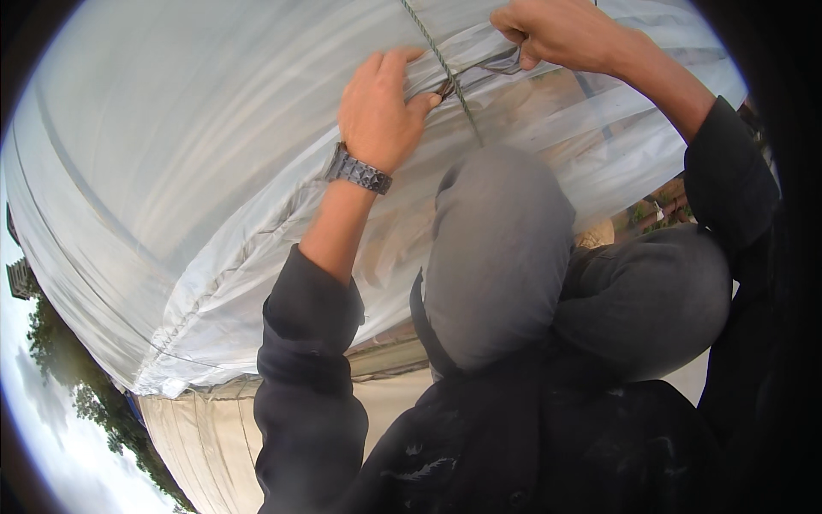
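A large translucent plastic sheet (214, 128) spreads in front of me, gathered into folds. My left hand (383, 111), with a dark metal-band watch (363, 172) on its wrist, holds bunched plastic, its thumb beside a small dark brown piece whose kind I cannot make out. Up and to the right, my right hand (561, 34) is closed in a pinch on the sheet's gathered edge. A thin dark line runs along the fold between both hands. Across it passes a green twisted rope (432, 47), lying over the plastic between my hands.
My bent knees in grey trousers (501, 248) are close below the hands. Beige sheeting (201, 428) hangs at lower left, beside trees (68, 355) and cloudy sky. Brownish shapes show through the plastic, and brown poles (664, 210) stand at the right.
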The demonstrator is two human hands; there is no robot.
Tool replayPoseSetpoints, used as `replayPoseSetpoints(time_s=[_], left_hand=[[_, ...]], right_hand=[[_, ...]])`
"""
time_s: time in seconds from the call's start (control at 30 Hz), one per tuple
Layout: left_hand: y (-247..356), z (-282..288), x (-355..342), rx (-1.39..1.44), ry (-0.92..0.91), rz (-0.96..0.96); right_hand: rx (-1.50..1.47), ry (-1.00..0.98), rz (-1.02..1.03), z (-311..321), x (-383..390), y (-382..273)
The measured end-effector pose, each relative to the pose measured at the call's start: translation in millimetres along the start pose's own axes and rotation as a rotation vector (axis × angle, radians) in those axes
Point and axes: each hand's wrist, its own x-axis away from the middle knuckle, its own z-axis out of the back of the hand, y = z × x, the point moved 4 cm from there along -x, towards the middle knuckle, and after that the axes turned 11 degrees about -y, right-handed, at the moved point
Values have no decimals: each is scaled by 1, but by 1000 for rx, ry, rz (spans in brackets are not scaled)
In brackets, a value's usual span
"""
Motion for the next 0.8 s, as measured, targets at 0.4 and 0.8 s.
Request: replayPoseSetpoints(time_s=[0.4, 0.8], left_hand=[[3, 1, 0, 14, -43, 21], [-10, -5, 0, 49, 12, -15]], right_hand=[[-17, 15, 74, 9, -10, 1], [74, 84, 112, 17, -27, 0]])
